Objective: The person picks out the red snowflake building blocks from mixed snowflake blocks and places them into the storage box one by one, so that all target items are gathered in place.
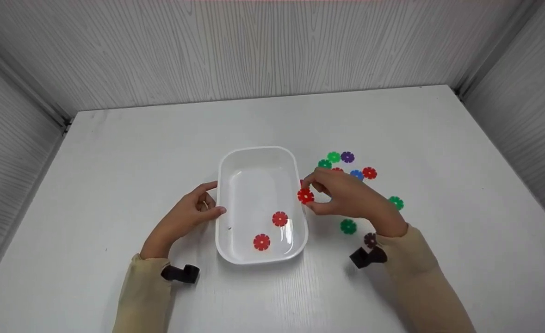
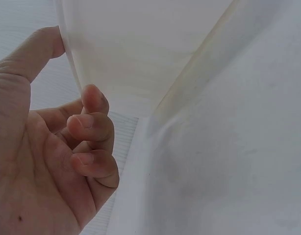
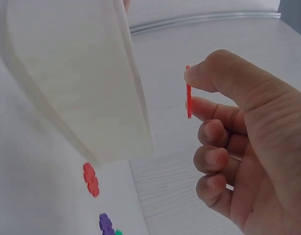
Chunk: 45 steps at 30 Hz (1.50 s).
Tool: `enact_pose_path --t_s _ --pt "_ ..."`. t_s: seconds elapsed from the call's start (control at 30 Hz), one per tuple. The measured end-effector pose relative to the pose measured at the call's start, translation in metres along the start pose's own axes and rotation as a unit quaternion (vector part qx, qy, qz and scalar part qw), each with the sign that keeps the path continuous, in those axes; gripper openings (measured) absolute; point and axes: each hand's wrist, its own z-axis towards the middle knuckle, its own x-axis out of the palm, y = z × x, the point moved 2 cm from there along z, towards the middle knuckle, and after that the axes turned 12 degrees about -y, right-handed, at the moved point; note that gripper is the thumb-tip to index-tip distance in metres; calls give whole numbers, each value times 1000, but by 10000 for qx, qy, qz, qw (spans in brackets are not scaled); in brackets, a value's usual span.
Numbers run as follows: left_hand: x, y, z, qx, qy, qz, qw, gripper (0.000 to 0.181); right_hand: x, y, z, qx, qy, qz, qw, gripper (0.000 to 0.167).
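A white plastic tray [image 1: 257, 185] stands on the table with two red notched plastic discs [image 1: 280, 218] lying in its near part. My left hand [image 1: 190, 213] holds the tray's left side, its thumb on the rim. In the left wrist view, the other fingers of the left hand [image 2: 57, 142] are bent by the tray's outer wall. My right hand [image 1: 346, 194] pinches a red notched disc [image 1: 306, 196] between thumb and index finger at the tray's right rim. The right wrist view shows this red disc [image 3: 188, 93] edge-on, apart from the tray wall.
More loose notched discs lie right of the tray: a light green disc [image 1: 333, 157], a purple disc [image 1: 347, 157], a blue disc [image 1: 356, 175], a red disc [image 1: 369, 173], green discs [image 1: 348, 226] and a dark disc [image 1: 370, 240]. A wood-grain panel [image 1: 263, 51] rises behind the table.
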Motion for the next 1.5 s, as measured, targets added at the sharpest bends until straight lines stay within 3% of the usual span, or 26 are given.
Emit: enact_pose_path --t_s 0.17,0.4,0.67,1.07,1.5 --pt "-1 0 -1 -57 4 -33 10000 71 12 19 13 -217 62 -32 9997 41" --pt "1 0 0 -13 -7 -31 10000 71 31 38 25 193 526 46 9984 43" --pt "0 -1 -1 -80 -5 -12 10000 70 57 51 33 -60 799 24 9968 41" --pt "2 -1 0 -48 -4 43 10000 67 76 54 40 -247 974 -340 9944 43" --pt "2 -1 -1 -58 -3 10 10000 67 87 54 40 -67 1141 -1093 9874 45"
